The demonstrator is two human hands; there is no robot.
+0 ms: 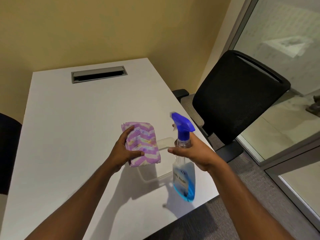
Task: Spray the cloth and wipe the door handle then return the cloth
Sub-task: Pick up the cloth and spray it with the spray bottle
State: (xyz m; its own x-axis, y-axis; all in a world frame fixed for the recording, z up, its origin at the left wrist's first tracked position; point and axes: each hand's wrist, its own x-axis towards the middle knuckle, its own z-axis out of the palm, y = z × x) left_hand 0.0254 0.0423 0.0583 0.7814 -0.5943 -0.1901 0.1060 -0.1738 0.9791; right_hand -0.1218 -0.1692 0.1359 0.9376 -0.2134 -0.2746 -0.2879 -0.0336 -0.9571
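My left hand [123,149] grips a folded cloth [145,144] with purple, white and yellow zigzags, held above the white table [69,127]. To its right, my right hand [195,153] is closed around the neck of a clear spray bottle [183,181] with a blue trigger head and a little blue liquid at its bottom. The blue nozzle points left, toward the cloth, a short gap away. No door handle shows in this view.
A clear plastic tray [164,142] lies on the table under and between my hands. A grey cable hatch [98,74] sits at the table's far end. A black mesh office chair [240,96] stands right of the table, with glass partitions behind it.
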